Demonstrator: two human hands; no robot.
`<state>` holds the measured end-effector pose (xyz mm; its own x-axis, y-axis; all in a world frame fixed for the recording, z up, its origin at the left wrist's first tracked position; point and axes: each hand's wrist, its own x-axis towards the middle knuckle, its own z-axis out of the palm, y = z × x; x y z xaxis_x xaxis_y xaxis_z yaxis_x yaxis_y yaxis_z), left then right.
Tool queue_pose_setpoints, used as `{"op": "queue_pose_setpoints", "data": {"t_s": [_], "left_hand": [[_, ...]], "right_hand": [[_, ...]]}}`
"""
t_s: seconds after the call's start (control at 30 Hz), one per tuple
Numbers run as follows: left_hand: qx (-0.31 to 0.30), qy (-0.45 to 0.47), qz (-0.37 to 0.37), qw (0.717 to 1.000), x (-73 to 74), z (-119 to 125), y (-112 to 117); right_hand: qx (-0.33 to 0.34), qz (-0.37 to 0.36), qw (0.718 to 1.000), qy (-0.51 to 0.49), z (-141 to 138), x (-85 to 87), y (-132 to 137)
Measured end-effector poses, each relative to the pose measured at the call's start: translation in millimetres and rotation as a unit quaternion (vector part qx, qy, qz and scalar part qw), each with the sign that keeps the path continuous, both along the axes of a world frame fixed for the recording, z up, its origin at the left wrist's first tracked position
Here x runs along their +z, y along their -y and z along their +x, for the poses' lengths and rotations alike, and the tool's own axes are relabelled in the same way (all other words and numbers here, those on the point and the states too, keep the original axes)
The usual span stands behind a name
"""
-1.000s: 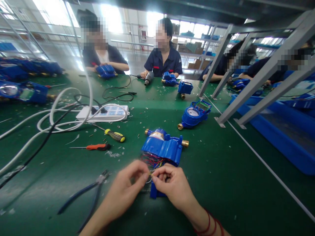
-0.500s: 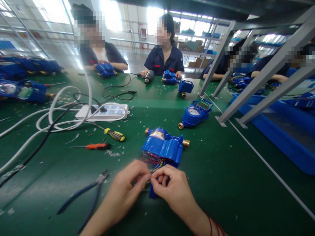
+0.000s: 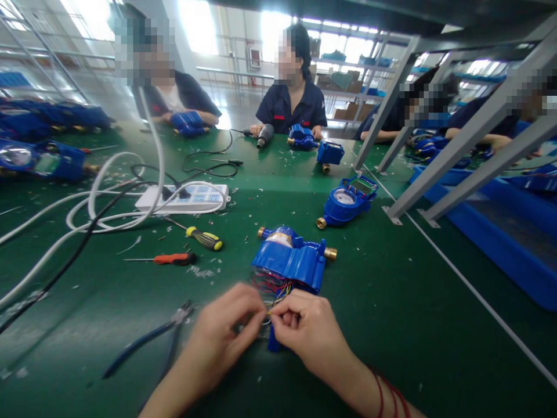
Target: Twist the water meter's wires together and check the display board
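Wire ends (image 3: 268,312) seemingly behind fingers (image 3: 256,318)

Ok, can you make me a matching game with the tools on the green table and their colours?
Things:
1. pliers
2. short screwdriver
3. thin screwdriver
4. power strip

Colours:
A. orange handle
B. white
C. dark blue handles
D. yellow and black handle

Pairs: 1-C, 2-D, 3-A, 4-B.

They all lie on the green table, to the left of the opened blue meter. The left hand and right hand pinch the meter's thin coloured wires together.
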<state>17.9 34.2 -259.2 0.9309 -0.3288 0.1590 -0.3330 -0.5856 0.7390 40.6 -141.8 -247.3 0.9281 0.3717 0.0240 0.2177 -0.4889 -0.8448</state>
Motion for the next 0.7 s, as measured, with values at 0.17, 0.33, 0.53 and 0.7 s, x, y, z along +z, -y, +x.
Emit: {"op": "queue_pose_setpoints", "data": {"t_s": [0.17,0.33,0.53,0.7], "left_hand": [[0.005,0.097,0.044,0.994,-4.0,-2.6,5.3],[0.071,0.075,0.019,0.994,-3.1,-4.8,14.8],[0.136,-0.162,-0.109,0.971,-6.3,-4.2,19.9],[0.126,-0.278,-0.243,0.921,-7.5,-1.8,19.1]], "right_hand": [[0.009,-0.051,0.997,0.060,-2.0,0.0,-0.3],[0.000,-0.063,0.994,0.091,-4.2,-2.7,-4.1],[-0.009,-0.069,0.991,0.116,-8.0,-8.8,-6.5],[-0.014,-0.064,0.992,0.111,-8.7,-8.5,-4.5]]}}
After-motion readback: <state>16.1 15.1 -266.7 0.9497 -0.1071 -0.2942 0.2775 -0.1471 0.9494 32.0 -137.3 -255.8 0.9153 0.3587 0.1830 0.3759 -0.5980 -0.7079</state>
